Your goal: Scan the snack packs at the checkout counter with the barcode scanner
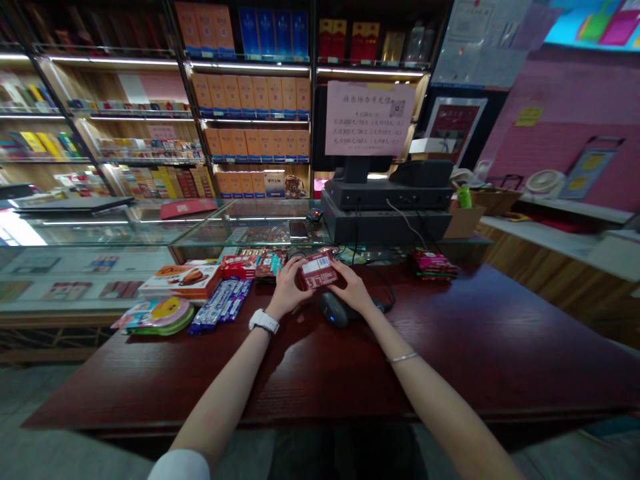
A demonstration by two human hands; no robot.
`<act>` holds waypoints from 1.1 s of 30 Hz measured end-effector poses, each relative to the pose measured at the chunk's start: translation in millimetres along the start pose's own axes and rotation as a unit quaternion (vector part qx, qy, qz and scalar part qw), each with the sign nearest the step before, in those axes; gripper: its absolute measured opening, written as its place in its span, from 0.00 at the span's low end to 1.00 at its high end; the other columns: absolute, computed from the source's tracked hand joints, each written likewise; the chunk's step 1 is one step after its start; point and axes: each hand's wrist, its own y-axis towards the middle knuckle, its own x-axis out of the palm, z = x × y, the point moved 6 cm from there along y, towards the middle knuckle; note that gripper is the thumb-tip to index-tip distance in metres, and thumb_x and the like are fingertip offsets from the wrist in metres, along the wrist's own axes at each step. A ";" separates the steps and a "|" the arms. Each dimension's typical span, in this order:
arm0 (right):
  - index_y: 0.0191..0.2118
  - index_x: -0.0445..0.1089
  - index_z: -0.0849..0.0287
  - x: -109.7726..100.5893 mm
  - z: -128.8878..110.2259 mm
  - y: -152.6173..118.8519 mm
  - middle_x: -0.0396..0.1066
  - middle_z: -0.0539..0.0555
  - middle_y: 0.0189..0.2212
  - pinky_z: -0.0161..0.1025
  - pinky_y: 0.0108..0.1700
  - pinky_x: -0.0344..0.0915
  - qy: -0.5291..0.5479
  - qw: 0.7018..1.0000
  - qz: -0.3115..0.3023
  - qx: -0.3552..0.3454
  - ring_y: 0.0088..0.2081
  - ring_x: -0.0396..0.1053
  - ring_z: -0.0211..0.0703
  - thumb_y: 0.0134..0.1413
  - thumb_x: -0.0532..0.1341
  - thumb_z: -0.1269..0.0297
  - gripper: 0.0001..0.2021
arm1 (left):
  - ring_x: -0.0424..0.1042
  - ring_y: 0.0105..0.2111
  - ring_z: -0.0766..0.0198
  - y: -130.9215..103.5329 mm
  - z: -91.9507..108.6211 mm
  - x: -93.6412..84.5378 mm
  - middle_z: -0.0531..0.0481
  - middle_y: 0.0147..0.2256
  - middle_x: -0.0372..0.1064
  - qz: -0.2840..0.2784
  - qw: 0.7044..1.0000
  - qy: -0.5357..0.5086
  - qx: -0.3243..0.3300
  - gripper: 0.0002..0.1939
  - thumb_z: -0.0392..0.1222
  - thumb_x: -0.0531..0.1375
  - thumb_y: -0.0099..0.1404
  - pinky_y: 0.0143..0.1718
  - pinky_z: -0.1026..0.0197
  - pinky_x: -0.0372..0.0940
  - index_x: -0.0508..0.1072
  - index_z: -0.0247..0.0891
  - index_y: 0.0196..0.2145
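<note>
Both my hands hold a small red snack packet above the desk, its barcode side turned toward me. My left hand grips its left side, with a white watch on that wrist. Fingers of my right hand close on its right edge; a thin bracelet circles that forearm. Just below the packet lies a black barcode scanner with a blue light, partly behind my right hand. Left of my hands are purple-wrapped bars, red packets and an orange-and-white box.
A round cartoon-faced package lies at the desk's left. Red packets are stacked at the right, near a cash register and a monitor carrying a paper notice. Behind the desk runs a glass counter.
</note>
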 end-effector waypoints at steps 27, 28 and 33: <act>0.50 0.71 0.55 6.2 -11.6 -6.0 0.64 0.62 0.61 0.60 0.65 0.56 -0.110 0.990 0.030 -0.080 0.63 0.60 0.52 0.60 0.60 0.65 0.13 | 0.62 0.60 0.48 -2.9 12.3 -5.1 0.41 0.60 0.62 0.011 0.984 0.160 0.075 0.38 0.49 0.68 0.54 0.66 0.39 0.47 0.63 0.44 0.60; 0.50 0.71 0.55 6.3 -12.2 -6.1 0.64 0.62 0.61 0.60 0.65 0.56 -0.111 0.990 0.029 -0.082 0.63 0.61 0.52 0.60 0.60 0.64 0.13 | 0.62 0.59 0.48 -2.8 13.1 -5.4 0.41 0.60 0.62 0.010 0.984 0.161 0.082 0.38 0.49 0.68 0.54 0.66 0.40 0.47 0.64 0.44 0.60; 0.51 0.71 0.55 6.1 -13.3 -6.1 0.65 0.61 0.60 0.60 0.64 0.57 -0.110 0.990 0.027 -0.089 0.63 0.61 0.52 0.60 0.61 0.64 0.14 | 0.62 0.59 0.48 -2.9 15.2 -6.4 0.41 0.59 0.63 0.007 0.982 0.165 0.089 0.33 0.48 0.68 0.54 0.66 0.39 0.47 0.68 0.43 0.57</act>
